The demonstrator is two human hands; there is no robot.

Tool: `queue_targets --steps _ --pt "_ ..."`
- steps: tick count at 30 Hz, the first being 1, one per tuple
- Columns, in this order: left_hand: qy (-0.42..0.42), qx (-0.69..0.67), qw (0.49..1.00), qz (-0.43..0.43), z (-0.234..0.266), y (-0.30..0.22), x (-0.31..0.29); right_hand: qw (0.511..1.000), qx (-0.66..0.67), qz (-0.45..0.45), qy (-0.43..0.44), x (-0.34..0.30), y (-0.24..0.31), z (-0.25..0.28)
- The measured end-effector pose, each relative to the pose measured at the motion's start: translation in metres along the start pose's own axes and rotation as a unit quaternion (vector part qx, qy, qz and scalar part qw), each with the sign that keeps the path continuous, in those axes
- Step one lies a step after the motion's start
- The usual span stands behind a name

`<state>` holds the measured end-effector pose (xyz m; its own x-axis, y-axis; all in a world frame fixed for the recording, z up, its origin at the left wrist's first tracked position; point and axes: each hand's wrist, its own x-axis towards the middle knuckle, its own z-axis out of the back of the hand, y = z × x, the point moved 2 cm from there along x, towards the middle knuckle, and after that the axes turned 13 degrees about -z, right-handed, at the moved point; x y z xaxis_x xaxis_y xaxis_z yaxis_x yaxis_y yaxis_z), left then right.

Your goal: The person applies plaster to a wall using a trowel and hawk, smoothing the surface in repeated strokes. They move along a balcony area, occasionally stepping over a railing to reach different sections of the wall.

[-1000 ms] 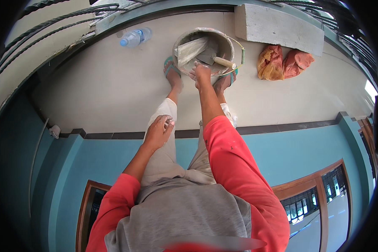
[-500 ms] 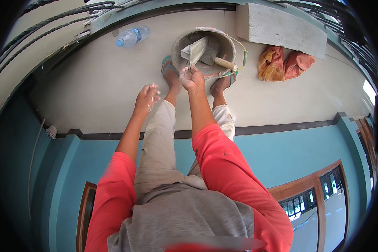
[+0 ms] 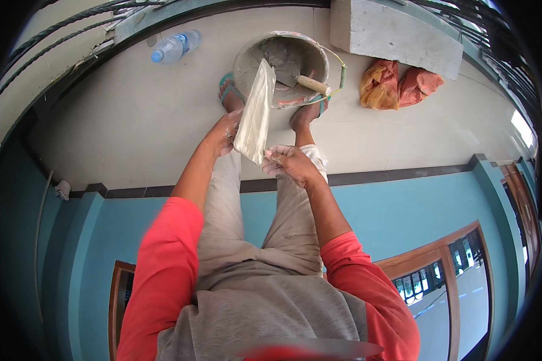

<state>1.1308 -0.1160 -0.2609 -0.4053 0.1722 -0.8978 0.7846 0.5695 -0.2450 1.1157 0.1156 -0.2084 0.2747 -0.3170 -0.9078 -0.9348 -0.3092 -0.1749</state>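
Observation:
A long pale bag (image 3: 255, 117), apparently plastic, tapers to a point and hangs between my hands. Its tip reaches over the near rim of a grey bucket (image 3: 245, 57). My left hand (image 3: 226, 131) holds the bag's left edge, its fingers partly hidden behind it. With curled fingers, my right hand (image 3: 290, 162) pinches the bag's lower right corner. Whitish smears mark both hands. Inside the bucket lie grey paste (image 3: 278, 53) and a trowel with a wooden handle (image 3: 314, 84), which rests across the right rim.
The bucket stands by my sandalled feet (image 3: 229, 93). A plastic bottle (image 3: 176, 47) lies on the tiles at the far left. Toward the far right are a long whitish block (image 3: 397, 39) and crumpled orange-red bags (image 3: 397, 87). A blue wall (image 3: 403, 210) runs behind my legs.
The pale bag has come up out of the bucket toward me. My right hand moved nearer with it, and my left hand, empty before, now grips its edge.

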Motion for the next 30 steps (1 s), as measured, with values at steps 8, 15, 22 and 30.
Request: queue_targets --steps 8,15,22,30 --pt "-0.062 0.036 0.997 0.016 0.032 -0.016 -0.028 0.545 -0.597 0.277 -0.519 0.079 0.144 0.086" --pt "-0.102 -0.091 0.99 0.046 0.028 -0.012 -0.041 0.458 -0.756 0.133 -0.448 0.156 0.16 0.096" --pt "-0.071 -0.201 0.977 0.031 0.011 0.005 -0.044 0.565 -0.704 0.052 -0.426 0.125 0.163 0.076" --pt "-0.076 -0.232 0.969 0.041 0.023 -0.001 -0.033 0.77 -0.488 0.065 -0.406 0.066 0.119 0.075"
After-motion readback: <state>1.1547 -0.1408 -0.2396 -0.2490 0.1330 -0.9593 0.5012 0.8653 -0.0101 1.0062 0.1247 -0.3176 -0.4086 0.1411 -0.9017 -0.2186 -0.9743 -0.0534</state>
